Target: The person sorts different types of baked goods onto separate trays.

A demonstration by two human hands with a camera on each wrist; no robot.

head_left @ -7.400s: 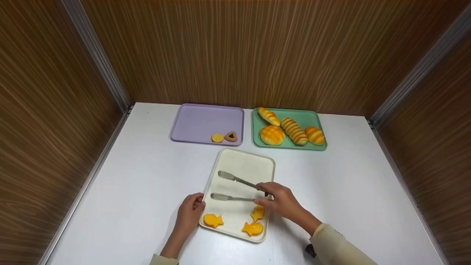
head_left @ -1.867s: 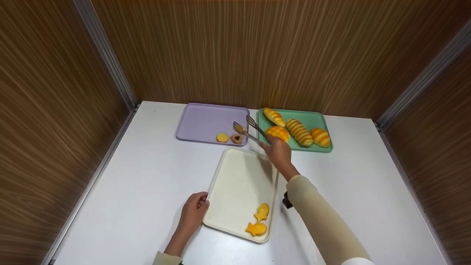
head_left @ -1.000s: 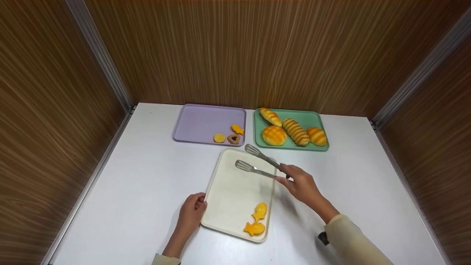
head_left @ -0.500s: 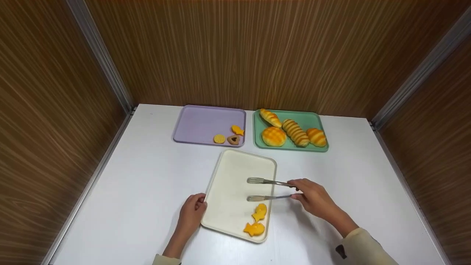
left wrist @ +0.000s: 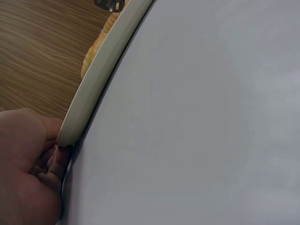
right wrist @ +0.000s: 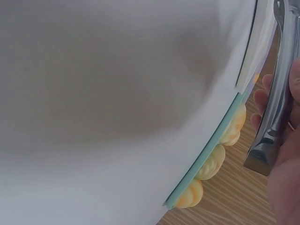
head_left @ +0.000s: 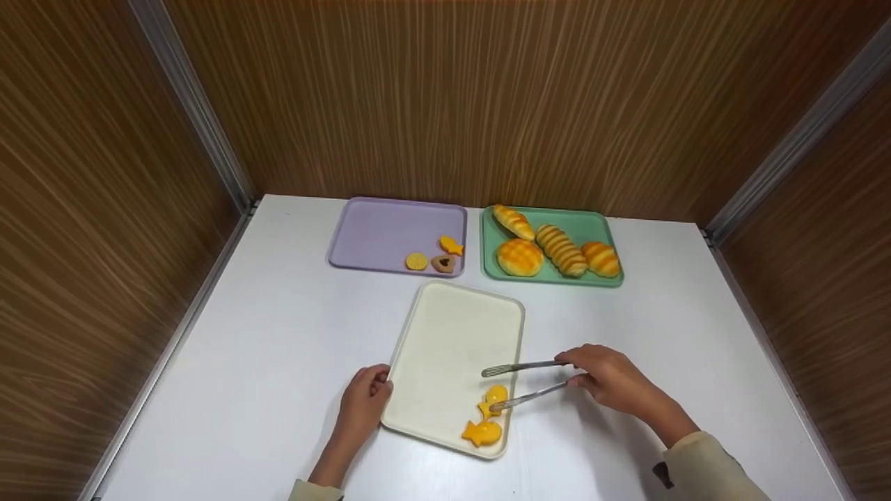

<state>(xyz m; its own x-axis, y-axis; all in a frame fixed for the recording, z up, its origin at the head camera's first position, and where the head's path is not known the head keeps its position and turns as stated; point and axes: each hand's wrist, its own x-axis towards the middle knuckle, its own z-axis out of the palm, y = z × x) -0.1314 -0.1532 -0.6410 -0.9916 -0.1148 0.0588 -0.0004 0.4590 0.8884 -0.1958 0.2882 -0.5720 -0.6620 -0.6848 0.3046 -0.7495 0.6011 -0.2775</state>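
My right hand (head_left: pixel 609 379) holds metal tongs (right wrist: pixel 276 89), their two arms spread apart. One slotted tip is over an orange fish-shaped piece (head_left: pixel 497 394) on the cream tray (head_left: pixel 452 341); whether it touches I cannot tell. The other tip hangs farther back above the tray. A second fish-shaped piece (head_left: pixel 482 433) lies just in front, near the tray's near right corner. At the tray's left edge my left hand (head_left: pixel 363 400) pinches the rim, thumb and curled fingers about it, as the left wrist view shows.
A lilac tray (head_left: pixel 390 233) at the back holds a round yellow biscuit (head_left: pixel 416 261), a heart-shaped cookie (head_left: pixel 443 263) and an orange fish (head_left: pixel 451 245). Beside it, a green tray (head_left: pixel 585 223) carries several bread rolls (head_left: pixel 560 249). Wood-grain panels (head_left: pixel 445 97) enclose the white table.
One fish left the cream tray's near left corner, and a fish now lies on the lilac tray. The tongs came back, spread, to the remaining fish. The left hand stayed at the rim.
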